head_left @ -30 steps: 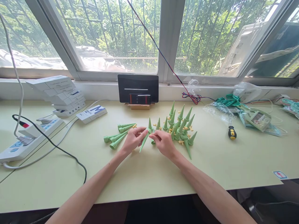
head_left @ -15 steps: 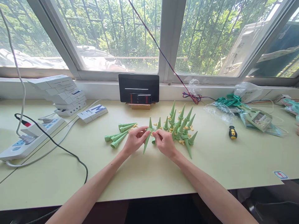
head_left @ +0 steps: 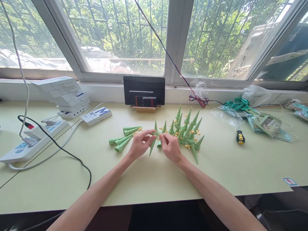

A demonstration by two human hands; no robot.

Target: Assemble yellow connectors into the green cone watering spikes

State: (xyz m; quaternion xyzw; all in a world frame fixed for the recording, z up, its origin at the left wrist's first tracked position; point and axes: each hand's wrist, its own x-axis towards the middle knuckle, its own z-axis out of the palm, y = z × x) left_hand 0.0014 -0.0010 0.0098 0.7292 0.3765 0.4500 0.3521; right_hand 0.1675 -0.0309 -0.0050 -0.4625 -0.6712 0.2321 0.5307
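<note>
My left hand (head_left: 139, 143) is closed on a green plastic watering spike (head_left: 152, 147), its pointed end slanting down towards me. Close beside it, my right hand (head_left: 171, 147) pinches a small yellow valve (head_left: 158, 138) against the side of that spike; the fingertips partly hide it, and I cannot tell how far in it sits. Right of my hands stands a dense group of green spikes (head_left: 186, 134), points up, with yellow valves among them. One of that group (head_left: 193, 153) lies with its tip towards me. To the left lie several loose green spikes (head_left: 124, 141).
A screwdriver (head_left: 240, 137) and plastic bags (head_left: 264, 123) lie at the right. A tablet (head_left: 144, 85) and a phone (head_left: 145, 101) lean on a stand (head_left: 145, 109) at the back. White boxes (head_left: 69, 96), a power strip (head_left: 33, 141) and cables occupy the left.
The view has shifted slightly. The spike's tip in my left hand has swung up a little and to the right. Both hands keep their grip.
</note>
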